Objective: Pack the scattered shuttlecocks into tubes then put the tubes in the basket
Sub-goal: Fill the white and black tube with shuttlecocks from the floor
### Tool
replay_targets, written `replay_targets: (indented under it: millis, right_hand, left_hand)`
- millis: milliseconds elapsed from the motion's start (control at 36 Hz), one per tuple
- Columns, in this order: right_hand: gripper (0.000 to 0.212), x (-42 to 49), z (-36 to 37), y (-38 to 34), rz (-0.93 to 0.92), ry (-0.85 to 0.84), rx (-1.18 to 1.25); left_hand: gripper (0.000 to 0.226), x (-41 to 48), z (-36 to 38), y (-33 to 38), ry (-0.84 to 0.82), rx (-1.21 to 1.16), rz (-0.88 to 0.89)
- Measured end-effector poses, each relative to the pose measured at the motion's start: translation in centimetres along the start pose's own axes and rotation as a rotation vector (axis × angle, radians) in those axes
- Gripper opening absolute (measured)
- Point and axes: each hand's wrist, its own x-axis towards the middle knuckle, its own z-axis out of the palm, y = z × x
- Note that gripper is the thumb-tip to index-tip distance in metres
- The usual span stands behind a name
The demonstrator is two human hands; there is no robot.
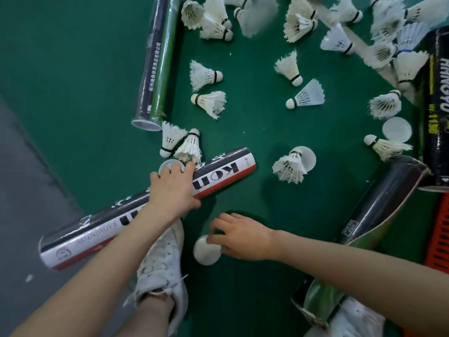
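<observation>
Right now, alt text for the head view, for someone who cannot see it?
A person's right hand pinches a white tube cap on the green floor while the left hand lies across a red-striped shuttlecock tube. Loose shuttlecocks, other tubes and an orange basket lie around.

The floor [255, 132] is a smooth, matt green sheet. The printed tube [218, 173] has a glossy film that reflects the light. The shuttlecocks [205, 75] are of white feathers, frayed at the edges. The round lid [206, 250] looks like frosted, matt plastic. The basket [437, 239] is orange plastic.
</observation>
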Motion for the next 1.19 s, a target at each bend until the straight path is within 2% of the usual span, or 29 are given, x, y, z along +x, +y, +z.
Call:
replay_targets:
  millis: [111,278,444,611,778,944,1056,1111,1194]
  right_hand:
    - [0.040,1.0,1.2,-0.8,-0.121,-0.117,-0.135]
    - [0.067,2.1,1.0,-1.4,-0.054,-0.240,-0.126]
    - [0.062,3.6,1.8,-2.1,-0.081,-0.162,-0.155]
    - [0.076,2.4,-0.1,2.1,0.220,0.060,-0.061]
    - [0.068,0.0,-2.9,5.5,0.520,0.016,-0.045]
    - [0.068,-1.0,-4.2,6.7,0.737,0.064,0.213]
    - [0.035,-1.1,-5.5,6.9,0.825,0.215,0.445]
    - [0.023,-1.0,-6.7,7.3,0.896,0.392,0.568]
    - [0.020,-0.8,-8.9,8.2,1.041,0.682,0.747]
  left_hand:
    - [0.085,-0.3,0.4,-0.5,0.005,-0.022,0.010]
    - [0.083,-0.4,0.7,-1.0,0.019,-0.034,0.011]
    - [0.083,-0.1,1.0,-1.1,0.029,-0.030,0.007]
    - [0.087,0.0,1.0,-1.0,0.025,-0.056,-0.015]
    - [0.087,0.2,0.7,-0.8,0.035,-0.070,-0.027]
    - [0.087,0.3,0.3,-0.2,0.067,-0.103,-0.022]
    - [0.081,0.5,0.1,0.3,0.089,-0.124,-0.011]
    - [0.081,0.7,-0.1,0.4,0.105,-0.130,-0.009]
    - [0.083,0.8,-0.8,0.6,0.125,-0.165,-0.019]
